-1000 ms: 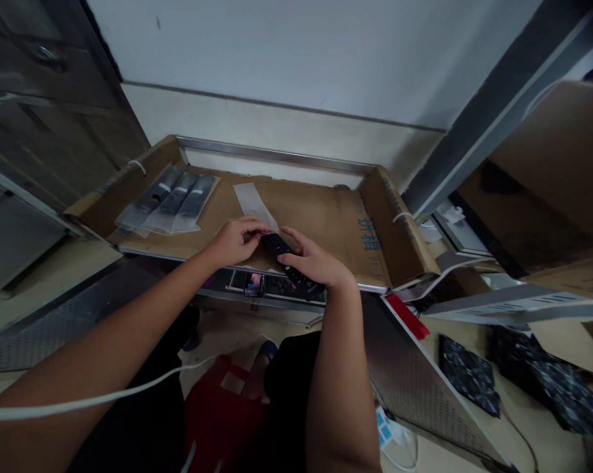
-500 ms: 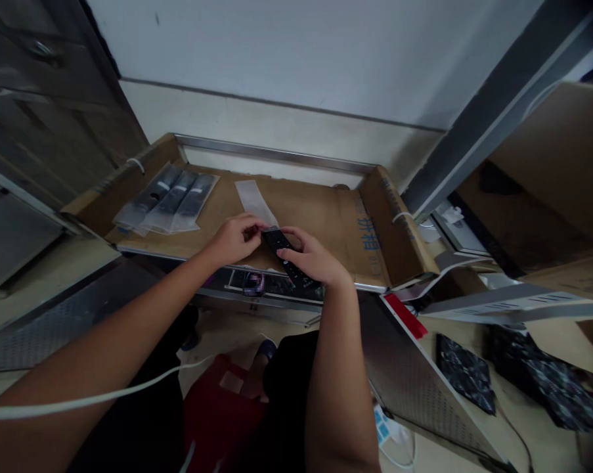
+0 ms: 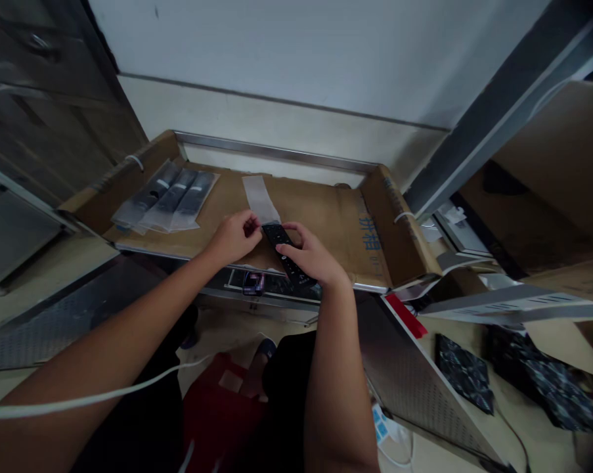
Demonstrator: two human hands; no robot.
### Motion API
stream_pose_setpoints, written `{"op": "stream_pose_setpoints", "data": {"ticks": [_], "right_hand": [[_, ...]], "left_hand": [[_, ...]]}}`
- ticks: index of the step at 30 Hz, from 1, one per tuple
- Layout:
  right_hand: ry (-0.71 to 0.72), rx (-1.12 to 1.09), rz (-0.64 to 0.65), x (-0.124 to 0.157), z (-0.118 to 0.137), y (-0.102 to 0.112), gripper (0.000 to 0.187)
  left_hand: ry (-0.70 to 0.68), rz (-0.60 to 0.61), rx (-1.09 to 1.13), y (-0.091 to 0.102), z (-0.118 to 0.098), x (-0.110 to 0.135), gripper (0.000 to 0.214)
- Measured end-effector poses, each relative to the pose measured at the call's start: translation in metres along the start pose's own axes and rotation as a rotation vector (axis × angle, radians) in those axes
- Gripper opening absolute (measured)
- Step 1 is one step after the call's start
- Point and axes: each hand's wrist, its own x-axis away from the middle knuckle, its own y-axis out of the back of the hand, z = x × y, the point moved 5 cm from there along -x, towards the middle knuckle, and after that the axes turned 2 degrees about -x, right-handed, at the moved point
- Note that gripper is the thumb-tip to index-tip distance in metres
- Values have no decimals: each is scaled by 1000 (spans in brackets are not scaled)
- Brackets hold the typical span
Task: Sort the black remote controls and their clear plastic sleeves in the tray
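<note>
A black remote control (image 3: 292, 264) lies slantwise in my right hand (image 3: 313, 255), which is closed around its right side with the thumb on its buttons. Its far end meets the near end of a flat, translucent plastic bag (image 3: 258, 196) on the cardboard. Whether the tip is inside the bag's mouth, I cannot tell. My left hand (image 3: 234, 235) has its fingers curled together beside that near corner of the bag, and anything in the pinch is hidden. To the left, several dark remotes in clear bags (image 3: 180, 197) lie side by side.
Brown cardboard (image 3: 320, 203) lines the work surface, with raised flaps left and right (image 3: 399, 223). Below the front edge is a shelf holding a small device with a pixelated screen (image 3: 253, 284). A white cable (image 3: 104, 396) crosses my left forearm. Dark patterned bags (image 3: 463, 371) lie at the right.
My left hand's fingertips have drawn slightly left, away from the remote's far end. The plastic bag has shifted a little to the right. My right hand still holds the remote.
</note>
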Motion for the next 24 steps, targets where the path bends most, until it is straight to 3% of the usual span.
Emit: {"op": "stream_pose_setpoints", "data": {"ticks": [4,14,24], "right_hand": [[-10,78,-46,-2,0,1,72],[14,30,-22,-4,0,-2,45],[59,131,-299,-22,-11,-3,36]], "left_hand": [[-32,22,63,-2,2,1,7],[-69,109,220,-7,7,3,8],[-90,110,169,-3,1,4,6]]}}
